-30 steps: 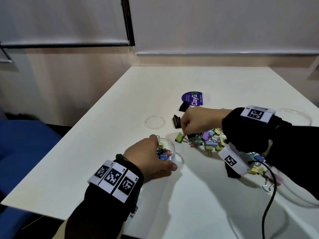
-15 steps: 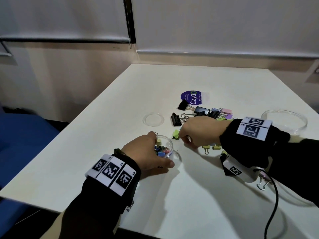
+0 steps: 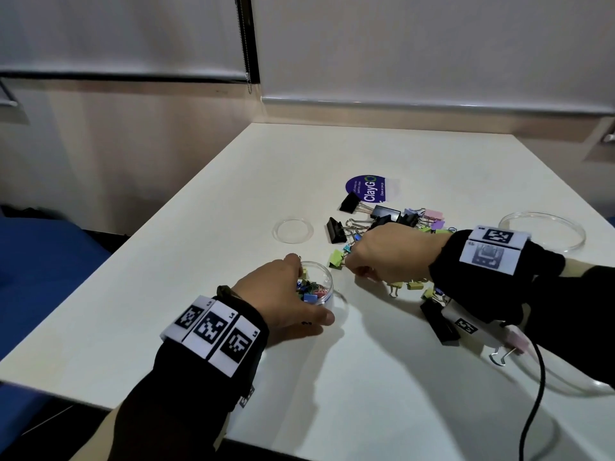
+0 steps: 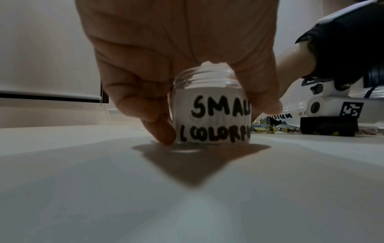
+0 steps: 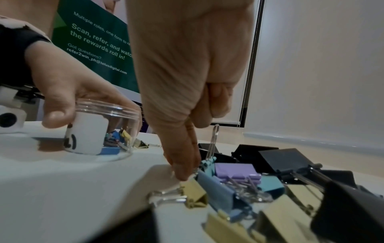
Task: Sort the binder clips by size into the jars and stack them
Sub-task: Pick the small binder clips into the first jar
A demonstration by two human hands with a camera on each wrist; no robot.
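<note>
My left hand (image 3: 283,294) grips a small clear jar (image 3: 319,284) that stands upright on the white table (image 3: 199,261). The jar (image 4: 212,115) reads "SMALL (COLORFUL)" and holds several small coloured clips. A mixed pile of binder clips (image 3: 399,221) lies just right of it, with large black ones (image 3: 334,229) at the back. My right hand (image 3: 382,257) is down on the pile's near left edge. In the right wrist view its thumb and forefinger (image 5: 185,171) pinch at a small clip among yellow, blue and purple ones (image 5: 239,180). A green clip (image 3: 336,259) lies between hand and jar.
A small clear lid (image 3: 293,230) lies behind the jar. A wide clear dish (image 3: 542,232) sits at the far right, and another clear container (image 3: 565,377) lies under my right forearm beside a pink clip (image 3: 512,344). A purple ClayGo disc (image 3: 364,189) lies behind the pile. A blue seat (image 3: 40,261) stands off the left edge.
My right hand has come down and toward me, from above the pile to its near left edge beside the jar. My left hand has stayed on the jar.
</note>
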